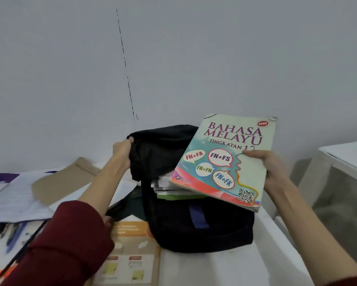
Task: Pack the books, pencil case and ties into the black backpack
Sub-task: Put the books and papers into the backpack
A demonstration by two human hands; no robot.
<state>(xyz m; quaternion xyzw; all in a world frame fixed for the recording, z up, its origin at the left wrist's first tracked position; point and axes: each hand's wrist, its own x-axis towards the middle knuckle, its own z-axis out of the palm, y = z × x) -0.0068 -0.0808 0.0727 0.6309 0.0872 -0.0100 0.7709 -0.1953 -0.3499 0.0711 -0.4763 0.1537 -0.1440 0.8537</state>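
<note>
One bag [198,226] sits on the table [225,269]. The left hand [123,150] grips its flap. The right hand [270,172] holds one book [225,159] over the opening, tilted, its title end pointing away.

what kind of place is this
Probably a home study or bedroom: a white table against a bare wall, with a textbook, pens and a backpack being packed for school.
</note>
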